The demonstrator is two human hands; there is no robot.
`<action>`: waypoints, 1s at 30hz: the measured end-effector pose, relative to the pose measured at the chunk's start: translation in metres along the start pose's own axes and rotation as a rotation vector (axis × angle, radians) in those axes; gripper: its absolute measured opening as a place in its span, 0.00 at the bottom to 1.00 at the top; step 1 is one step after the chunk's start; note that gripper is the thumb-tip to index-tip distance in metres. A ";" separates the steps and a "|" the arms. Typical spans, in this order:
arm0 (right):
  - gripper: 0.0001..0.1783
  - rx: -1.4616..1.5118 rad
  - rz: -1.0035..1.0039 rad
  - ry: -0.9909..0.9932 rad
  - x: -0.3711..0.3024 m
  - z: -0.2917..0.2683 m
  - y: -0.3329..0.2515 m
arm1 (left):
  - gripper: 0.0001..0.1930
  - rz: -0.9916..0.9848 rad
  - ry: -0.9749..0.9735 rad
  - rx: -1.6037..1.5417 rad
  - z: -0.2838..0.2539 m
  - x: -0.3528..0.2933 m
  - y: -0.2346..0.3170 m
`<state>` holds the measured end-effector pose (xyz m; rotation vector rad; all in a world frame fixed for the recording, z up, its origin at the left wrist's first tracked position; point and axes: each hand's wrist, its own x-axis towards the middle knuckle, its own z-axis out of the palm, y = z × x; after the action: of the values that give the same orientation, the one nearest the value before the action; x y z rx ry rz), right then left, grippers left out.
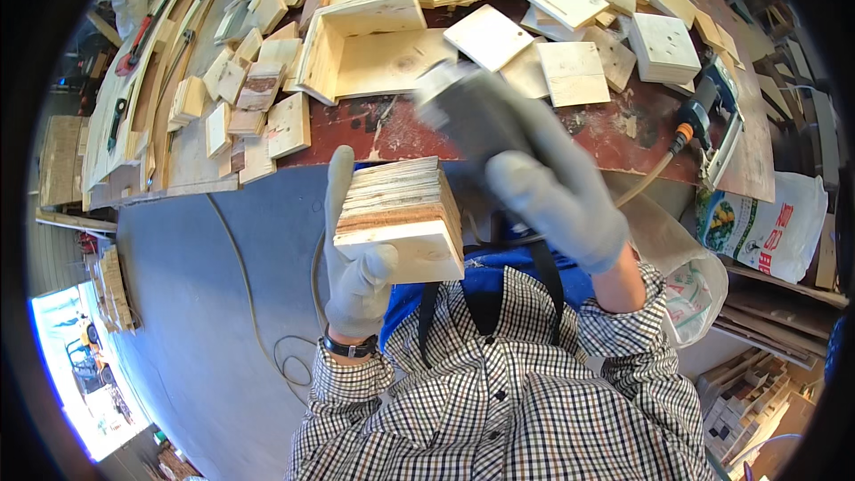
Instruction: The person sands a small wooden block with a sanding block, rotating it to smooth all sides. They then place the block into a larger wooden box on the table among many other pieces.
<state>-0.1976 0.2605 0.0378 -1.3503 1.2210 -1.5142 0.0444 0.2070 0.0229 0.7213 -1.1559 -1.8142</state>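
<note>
The stack of wooden squares (401, 214) sat at the centre, upright in the left hand (356, 258), with the right hand (552, 200) just beside it at three o'clock, closed round a sanding tool (463, 107) that reached toward one o'clock. Beyond both, at twelve o'clock, the workbench (401, 129) carried an open wooden box (370, 49) and loose wooden boards (570, 67) spread toward two o'clock. A printed sack (766, 227) lay off the bench at three o'clock.

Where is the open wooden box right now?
In the head view, the open wooden box lies on the workbench, upper middle, just beyond the stack of wood pieces in the gloved left hand, with loose wooden squares around it.
</note>
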 end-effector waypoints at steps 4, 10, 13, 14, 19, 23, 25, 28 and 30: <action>0.40 -0.448 -0.318 -0.019 -0.010 0.026 0.001 | 0.55 -0.043 -0.007 -0.286 0.006 0.000 -0.021; 0.40 -0.445 -0.273 -0.046 -0.048 0.020 0.009 | 0.43 -0.131 0.138 -0.434 0.013 0.012 -0.015; 0.39 -0.175 0.094 0.206 -0.037 0.011 0.003 | 0.44 -0.257 0.069 -0.610 -0.007 0.011 -0.029; 0.39 -0.168 0.049 0.224 -0.026 0.006 -0.003 | 0.45 -0.284 0.086 -0.596 -0.005 0.008 -0.030; 0.35 -0.702 -0.322 -0.140 0.000 0.012 -0.015 | 0.42 -0.325 -0.091 -0.858 0.009 0.013 -0.020; 0.34 -0.530 -0.357 -0.496 -0.028 -0.006 -0.043 | 0.46 -0.332 0.044 -0.822 -0.013 0.013 -0.019; 0.38 -0.345 -0.337 -0.482 -0.038 -0.022 -0.027 | 0.45 -0.357 0.021 -1.082 -0.025 0.019 -0.021; 0.39 -0.215 -0.201 -0.067 -0.035 -0.027 -0.023 | 0.45 -0.350 0.130 -0.997 -0.022 0.014 -0.016; 0.40 -0.101 0.041 0.266 -0.025 -0.007 -0.026 | 0.36 -0.434 0.221 -0.905 -0.002 0.017 -0.012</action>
<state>-0.1987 0.2921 0.0563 -1.2065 1.4984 -1.6613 0.0339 0.1936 0.0109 0.6109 0.0408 -2.2565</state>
